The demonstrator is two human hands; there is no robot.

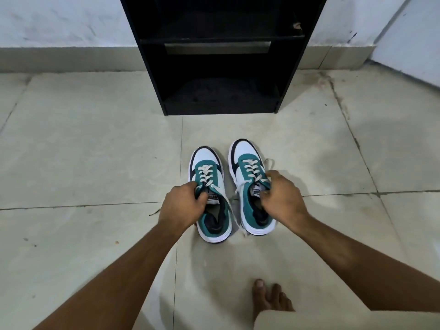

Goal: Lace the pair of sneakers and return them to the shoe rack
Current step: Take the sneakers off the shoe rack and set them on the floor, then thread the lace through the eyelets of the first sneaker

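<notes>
While both sneakers stand laced on the floor, the return to the rack looks like the step in hand.

Floor: pale tiled floor lies bare on every side of the shoes, with open room between the toes and the rack's foot.

Shoe rack: black shoe rack stands against the wall straight ahead; its bottom shelf and the one above show dark and apparently vacant. The front lip at the bottom is an edge the soles must clear, I judge.

Left sneaker: left sneaker sits on the tile, toe toward the rack, laces crossed up the eyelets, ends loose beside it.

Right sneaker: right sneaker stands just beside it, slightly ahead, lace ends trailing down its inner side.

Left hand: left hand grips the left sneaker at the tongue and collar, fingers curled shut.

Right hand: right hand pinches the right sneaker's tongue top.

Next move: lift both, carry forward, and set them level in a shelf, minding dangling laces.

Bare foot: bare foot rests behind, well clear.
</notes>
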